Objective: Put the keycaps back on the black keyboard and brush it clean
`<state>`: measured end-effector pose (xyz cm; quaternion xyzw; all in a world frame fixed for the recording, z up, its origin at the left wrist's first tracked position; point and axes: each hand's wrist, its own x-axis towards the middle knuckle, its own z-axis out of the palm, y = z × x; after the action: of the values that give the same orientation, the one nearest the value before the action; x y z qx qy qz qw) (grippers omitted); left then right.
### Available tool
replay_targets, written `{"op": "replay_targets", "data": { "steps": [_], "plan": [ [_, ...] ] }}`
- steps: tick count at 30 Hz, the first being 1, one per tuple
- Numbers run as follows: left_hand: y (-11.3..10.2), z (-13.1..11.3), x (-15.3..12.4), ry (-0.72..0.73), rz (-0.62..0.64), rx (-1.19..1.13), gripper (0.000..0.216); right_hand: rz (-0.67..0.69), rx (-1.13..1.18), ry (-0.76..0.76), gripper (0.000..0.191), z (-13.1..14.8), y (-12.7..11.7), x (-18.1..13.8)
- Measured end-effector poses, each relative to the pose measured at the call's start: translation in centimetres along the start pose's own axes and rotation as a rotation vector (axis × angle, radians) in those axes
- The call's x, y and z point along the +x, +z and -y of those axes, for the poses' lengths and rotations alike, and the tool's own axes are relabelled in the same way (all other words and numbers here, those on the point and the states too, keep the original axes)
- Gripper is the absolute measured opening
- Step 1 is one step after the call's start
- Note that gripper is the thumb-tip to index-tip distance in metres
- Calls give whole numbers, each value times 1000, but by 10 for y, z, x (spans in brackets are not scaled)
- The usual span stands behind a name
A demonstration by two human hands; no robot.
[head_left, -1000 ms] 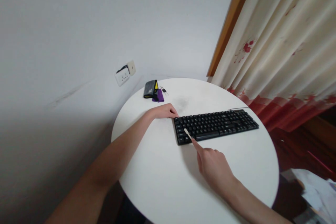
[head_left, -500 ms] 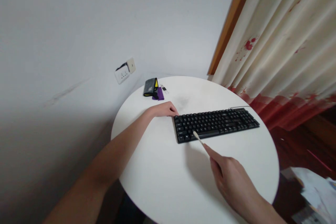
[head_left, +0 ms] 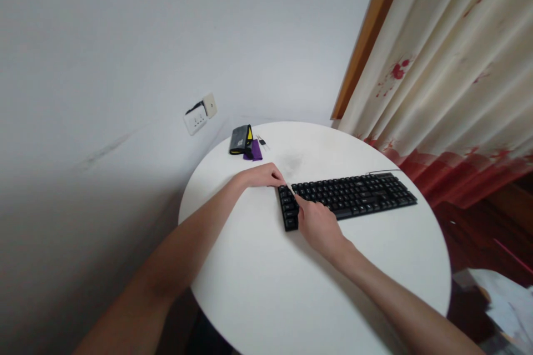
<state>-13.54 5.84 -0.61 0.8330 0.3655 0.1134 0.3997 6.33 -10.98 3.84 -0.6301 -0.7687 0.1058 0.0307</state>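
A black keyboard point(head_left: 358, 194) lies slightly slanted on the round white table. At its far left corner rests my left hand point(head_left: 264, 175), fingers closed on the edge. My right hand point(head_left: 320, 227) reaches over the left part of the keyboard, its fingers closed around a slim white brush point(head_left: 290, 187). The brush points away from me at the top left keys, its tip close to my left fingertips. Whether the tip touches the keys I cannot tell. My right hand covers some keys near the front left.
On the round white table point(head_left: 250, 255), a grey pouch with yellow lining point(head_left: 240, 140), a purple cloth point(head_left: 257, 151) and a small dark item point(head_left: 262, 142) lie near the wall. A wall socket point(head_left: 195, 120) is at the left, a floral curtain point(head_left: 441, 77) at the right.
My right hand has moved forward and left with the brush, from the front keys to the keyboard's far left corner. My left hand stays at that corner.
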Motion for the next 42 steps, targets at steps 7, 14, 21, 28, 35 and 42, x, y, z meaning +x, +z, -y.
{"op": "replay_targets", "data": {
  "steps": [7, 14, 21, 28, 35, 42],
  "plan": [
    [0, -3, -2, -6, -40, -51, 27, 13, -64, -29, 48, -21, 2, -23],
    [0, -5, -2, -9, -14, -15, 28, 8, -128, -32, 50, -38, 2, -43],
    [-1, -8, -4, -6, -6, -9, 28, 19, -113, -8, 50, -54, 9, -64],
    [-1, -7, -4, -16, -3, 3, 29, 33, -74, -16, 57, -67, 17, -84],
    [-2, -3, -3, 14, 3, -3, 26, 58, -18, -10, 57, -75, 22, -96],
    [-1, -1, -1, 20, -2, -10, 27, -23, 44, -50, 59, -77, 29, -93]
  ]
}}
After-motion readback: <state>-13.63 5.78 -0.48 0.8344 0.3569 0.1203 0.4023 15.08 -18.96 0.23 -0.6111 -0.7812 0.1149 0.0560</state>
